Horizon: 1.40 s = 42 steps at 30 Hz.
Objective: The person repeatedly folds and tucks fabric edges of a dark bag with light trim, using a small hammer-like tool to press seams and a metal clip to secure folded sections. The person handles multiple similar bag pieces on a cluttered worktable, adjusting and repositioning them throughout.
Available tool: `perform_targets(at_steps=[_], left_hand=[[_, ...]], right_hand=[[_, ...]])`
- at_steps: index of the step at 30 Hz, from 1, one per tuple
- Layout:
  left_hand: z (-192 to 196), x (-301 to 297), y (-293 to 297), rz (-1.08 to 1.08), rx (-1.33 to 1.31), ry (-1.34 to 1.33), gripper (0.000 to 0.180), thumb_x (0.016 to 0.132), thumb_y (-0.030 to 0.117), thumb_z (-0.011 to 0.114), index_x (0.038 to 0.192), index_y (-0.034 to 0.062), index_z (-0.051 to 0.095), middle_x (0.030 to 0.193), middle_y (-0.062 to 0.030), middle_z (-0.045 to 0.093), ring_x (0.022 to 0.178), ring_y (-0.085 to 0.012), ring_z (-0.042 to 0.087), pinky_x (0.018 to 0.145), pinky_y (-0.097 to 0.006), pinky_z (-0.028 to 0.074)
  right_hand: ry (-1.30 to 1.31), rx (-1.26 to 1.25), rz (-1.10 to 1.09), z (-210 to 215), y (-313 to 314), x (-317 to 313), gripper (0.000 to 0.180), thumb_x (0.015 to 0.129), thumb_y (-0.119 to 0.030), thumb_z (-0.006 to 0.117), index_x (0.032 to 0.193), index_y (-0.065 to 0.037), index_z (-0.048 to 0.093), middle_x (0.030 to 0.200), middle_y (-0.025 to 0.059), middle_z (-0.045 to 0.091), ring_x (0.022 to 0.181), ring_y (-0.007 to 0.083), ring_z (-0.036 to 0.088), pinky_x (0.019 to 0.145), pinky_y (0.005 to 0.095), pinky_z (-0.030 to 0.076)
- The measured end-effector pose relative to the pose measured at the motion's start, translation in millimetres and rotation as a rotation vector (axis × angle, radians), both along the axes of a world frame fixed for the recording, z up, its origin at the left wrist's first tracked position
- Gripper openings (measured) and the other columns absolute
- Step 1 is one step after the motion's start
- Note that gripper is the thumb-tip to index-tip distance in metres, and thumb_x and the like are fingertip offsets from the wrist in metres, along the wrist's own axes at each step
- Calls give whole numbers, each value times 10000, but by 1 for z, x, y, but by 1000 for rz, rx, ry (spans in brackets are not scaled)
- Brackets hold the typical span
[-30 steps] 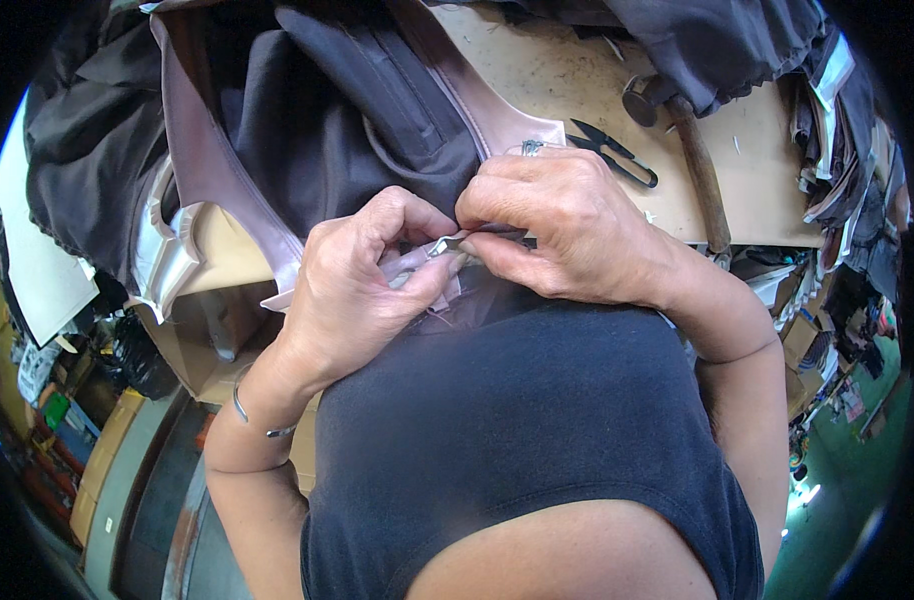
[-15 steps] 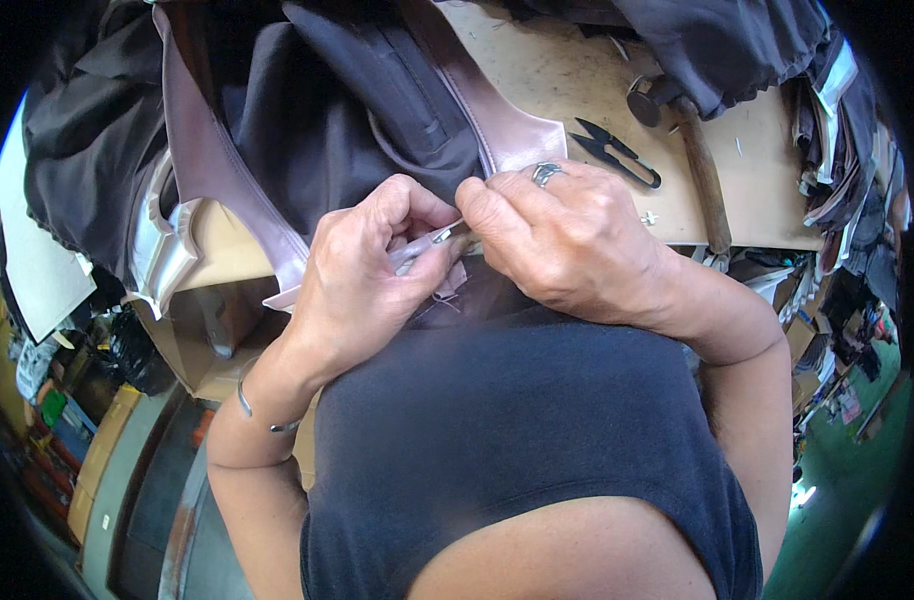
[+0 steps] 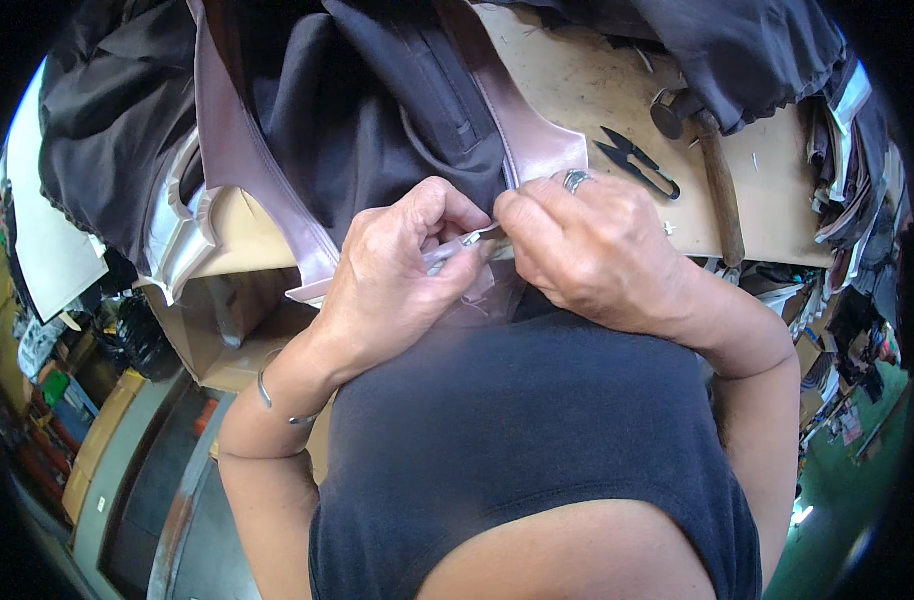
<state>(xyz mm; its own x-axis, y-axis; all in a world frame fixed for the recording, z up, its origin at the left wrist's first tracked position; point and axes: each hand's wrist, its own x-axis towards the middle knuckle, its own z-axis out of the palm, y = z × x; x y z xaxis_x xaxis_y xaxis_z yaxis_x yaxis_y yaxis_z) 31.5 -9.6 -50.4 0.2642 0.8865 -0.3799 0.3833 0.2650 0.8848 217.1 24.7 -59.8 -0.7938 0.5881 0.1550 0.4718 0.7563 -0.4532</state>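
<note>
Close to my body, at the table's front edge, both hands work on one pale pinkish strip [image 3: 440, 259] of leather-like material. My left hand [image 3: 392, 275] is closed, pinching the strip between thumb and fingers. A small shiny metal piece [image 3: 471, 239] shows just past the left fingertips; its kind is too small to make out. My right hand [image 3: 587, 245], with a ring on one finger, is closed on the strip's far end, its fingertips partly hidden. Loose threads [image 3: 487, 295] hang below. Beyond the hands lies a dark fabric lining [image 3: 347, 120] with mauve leather-like edging [image 3: 262, 180].
Black thread snips [image 3: 637, 165] and a wooden-handled hammer [image 3: 717, 185] lie on the table [image 3: 777, 200] to the right. More dark fabric [image 3: 757, 60] is heaped at the back right. Stacked material pieces [image 3: 847, 190] hang at the right edge. A cardboard box [image 3: 222, 370] sits below on the left.
The whole view has shifted slightly, so everything appears a little farther right. Both hands keep their pinch on the strip, with only small finger movement.
</note>
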Motion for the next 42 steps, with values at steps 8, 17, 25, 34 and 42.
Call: perform_targets(at_steps=[8,17,25,34,42], left_hand=[[-2,-2,-1,4,-74,-26,128,762,18,627,864,-19,558,736,-79,604,646,-113,582,600,-228,455],[2,-1,0,71,-160,-82,111,772,16,626,852,-16,556,729,-71,620,658,-83,584,598,-228,463],[-4,-2,-1,-51,-10,-39,141,795,-3,607,923,-22,549,779,-41,587,636,-47,547,556,-171,445],[-3,-3,-5,70,-106,-123,133,760,-7,606,891,-23,589,730,-66,621,658,-93,598,612,-216,476],[-10,-8,-10,-89,228,-106,117,716,-37,632,809,34,621,691,-69,620,584,-146,610,532,-257,486]], right_hand=[[-105,-87,19,7,6,8,156,702,-68,626,827,-23,545,699,109,577,559,254,586,481,324,456],[179,-307,-66,-9,8,3,203,690,-148,691,832,-65,573,681,78,563,535,244,563,485,324,444],[44,-136,32,-2,5,5,87,707,-74,575,762,-16,541,659,113,571,545,264,601,474,332,483],[189,-533,20,-11,17,12,105,757,-63,585,833,4,609,730,115,620,617,238,617,553,308,480],[241,-1099,-30,-19,25,19,230,870,-224,550,860,-11,635,709,53,597,655,122,556,587,264,438]])
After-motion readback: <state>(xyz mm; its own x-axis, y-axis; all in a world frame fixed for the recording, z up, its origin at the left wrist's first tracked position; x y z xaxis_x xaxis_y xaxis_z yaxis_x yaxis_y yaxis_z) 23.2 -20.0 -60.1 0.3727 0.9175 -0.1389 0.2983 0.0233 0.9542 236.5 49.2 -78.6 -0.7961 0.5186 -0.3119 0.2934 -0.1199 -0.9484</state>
